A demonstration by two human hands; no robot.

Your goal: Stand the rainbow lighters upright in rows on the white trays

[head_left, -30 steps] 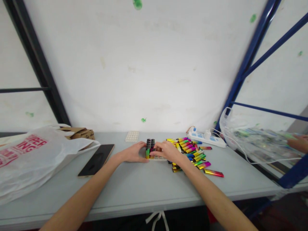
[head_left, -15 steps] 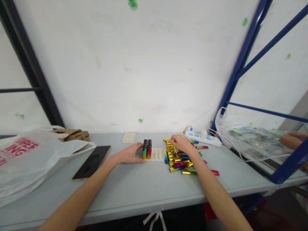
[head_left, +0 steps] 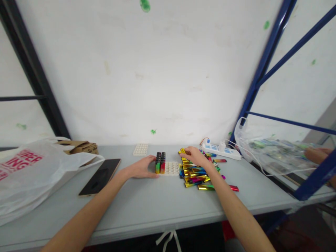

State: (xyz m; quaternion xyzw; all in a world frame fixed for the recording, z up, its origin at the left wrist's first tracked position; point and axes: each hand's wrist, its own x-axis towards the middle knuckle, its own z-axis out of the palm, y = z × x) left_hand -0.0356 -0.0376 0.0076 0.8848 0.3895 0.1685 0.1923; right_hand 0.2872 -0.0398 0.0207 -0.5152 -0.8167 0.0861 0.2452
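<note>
A white tray (head_left: 172, 168) with rows of round bumps or holes lies in front of me. On its left end stand two rows of upright black-topped lighters (head_left: 160, 163) in bright metallic colours. My left hand (head_left: 143, 167) is curved around that end, thumb at the near corner and fingers behind, gripping the tray. To the right lies a loose pile of shiny gold and multicoloured lighters (head_left: 194, 174). Over the pile's far left part, my right hand (head_left: 195, 155) pinches one gold lighter (head_left: 182, 151) with its fingertips. Its other end is hidden by the hand.
A second white tray (head_left: 141, 149) lies near the wall. A phone (head_left: 100, 177), a white plastic bag (head_left: 39, 175) and brown cardboard (head_left: 84, 147) are at left. A power strip (head_left: 223, 150) stands behind the pile. Beyond the blue post, another person's hand (head_left: 316, 154) is by clear bags.
My right hand has closed on a gold lighter and shifted it slightly, its end now raised at the pile's far left. My left hand stays at the tray.
</note>
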